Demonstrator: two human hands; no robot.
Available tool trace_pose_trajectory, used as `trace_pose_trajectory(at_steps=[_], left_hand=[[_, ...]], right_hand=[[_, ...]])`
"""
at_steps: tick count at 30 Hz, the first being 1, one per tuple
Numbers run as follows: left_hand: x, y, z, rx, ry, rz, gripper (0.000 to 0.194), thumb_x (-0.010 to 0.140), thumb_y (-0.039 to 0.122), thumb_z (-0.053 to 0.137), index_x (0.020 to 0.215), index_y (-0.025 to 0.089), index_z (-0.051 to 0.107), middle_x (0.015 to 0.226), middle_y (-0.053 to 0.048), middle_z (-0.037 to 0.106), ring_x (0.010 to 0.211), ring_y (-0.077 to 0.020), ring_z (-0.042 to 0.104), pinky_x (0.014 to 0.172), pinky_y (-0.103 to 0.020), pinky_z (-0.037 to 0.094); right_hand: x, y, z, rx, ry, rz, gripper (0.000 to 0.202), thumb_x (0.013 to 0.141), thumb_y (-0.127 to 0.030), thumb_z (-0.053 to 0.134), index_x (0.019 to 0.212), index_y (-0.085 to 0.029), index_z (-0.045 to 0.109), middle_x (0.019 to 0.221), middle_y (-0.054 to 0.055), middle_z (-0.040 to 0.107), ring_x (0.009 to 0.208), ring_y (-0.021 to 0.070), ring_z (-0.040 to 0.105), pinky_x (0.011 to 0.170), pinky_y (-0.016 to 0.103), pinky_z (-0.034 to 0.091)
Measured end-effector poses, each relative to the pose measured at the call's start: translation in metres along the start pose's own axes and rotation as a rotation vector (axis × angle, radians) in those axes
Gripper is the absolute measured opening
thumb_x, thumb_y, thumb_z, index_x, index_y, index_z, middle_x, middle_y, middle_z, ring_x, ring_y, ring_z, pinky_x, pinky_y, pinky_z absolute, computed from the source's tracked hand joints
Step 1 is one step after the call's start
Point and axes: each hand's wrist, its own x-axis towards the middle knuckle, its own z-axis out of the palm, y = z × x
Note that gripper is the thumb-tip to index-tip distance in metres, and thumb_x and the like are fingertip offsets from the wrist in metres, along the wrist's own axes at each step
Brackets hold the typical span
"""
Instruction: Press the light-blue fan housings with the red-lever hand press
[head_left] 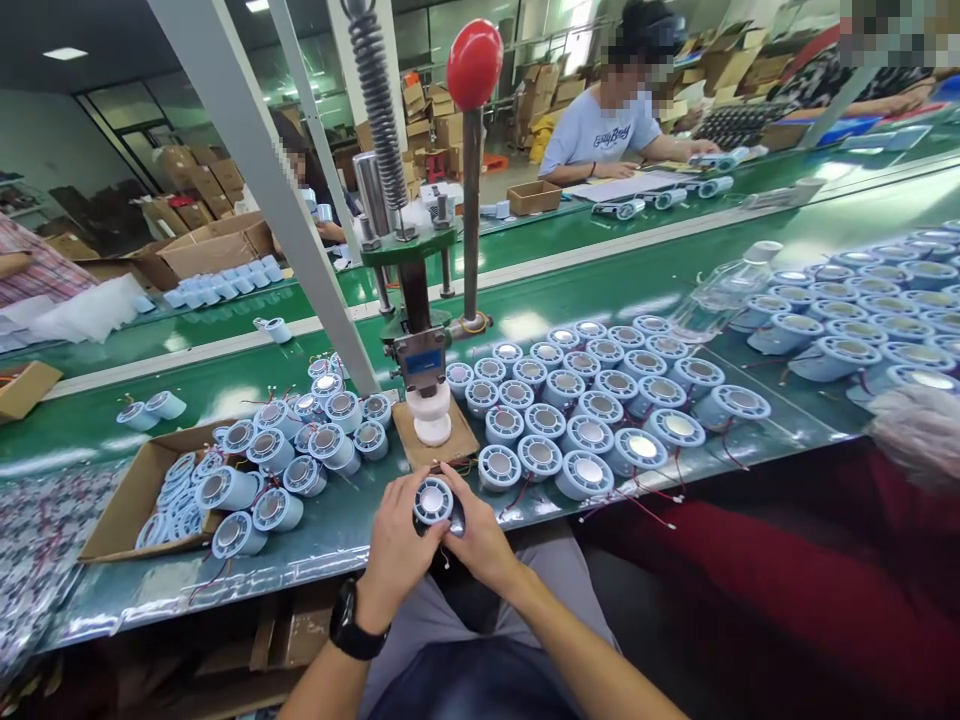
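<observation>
Between both hands, just in front of the bench edge, is a light-blue cylindrical housing [433, 500] with a slotted ring and a silver disc on top. My left hand [397, 530] wraps its left side, and my right hand [480, 535] closes on its right side with the thumb at the front. A small wire end with a white connector hangs below. Directly beyond the hands stands a hand press [420, 355] with a red-knobbed lever [474, 65]. Its white pressing head [432, 415] is over a brown board [401, 440].
Rows of similar housings [589, 435] stand right of the press, wires trailing over the edge. Left, more housings [330, 445] cluster beside a cardboard box [112, 510] of blue rings. A clear plastic bottle [724, 290] lies behind. A grey post [262, 190] rises nearby; co-workers sit across the line.
</observation>
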Motion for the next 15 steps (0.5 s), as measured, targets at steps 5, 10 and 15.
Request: trace_pose_trajectory(at_steps=[5,10,15], left_hand=[[-0.01,-0.007,0.017,-0.118,0.068,-0.068,0.055,0.081,0.019,0.06,0.135,0.02,0.049,0.132,-0.013,0.056,0.126,-0.0287,0.052,0.109,-0.049,0.043],[-0.017,-0.012,0.031,-0.181,0.037,-0.062,0.052,0.09,0.027,0.052,0.141,0.016,0.042,0.142,-0.016,0.051,0.134,-0.0283,0.047,0.112,-0.048,0.039],[-0.009,-0.007,0.015,-0.183,0.061,-0.171,0.052,0.076,0.025,0.067,0.126,0.018,0.058,0.124,-0.012,0.067,0.114,-0.0284,0.063,0.103,-0.044,0.048]], right_hand=[[0.0,-0.008,-0.012,-0.197,-0.144,-0.019,0.074,0.076,-0.005,0.05,0.148,-0.02,0.04,0.142,0.013,0.052,0.132,0.0252,0.051,0.112,0.046,0.045],[0.06,-0.104,-0.099,-0.582,-0.222,-0.265,0.062,0.082,-0.012,0.059,0.142,-0.022,0.048,0.139,0.013,0.053,0.127,0.0289,0.054,0.102,0.048,0.053],[0.197,-0.243,-0.183,-0.88,0.301,-0.447,0.047,0.096,-0.022,0.053,0.14,-0.01,0.048,0.136,0.011,0.053,0.128,0.0228,0.05,0.116,0.045,0.034]])
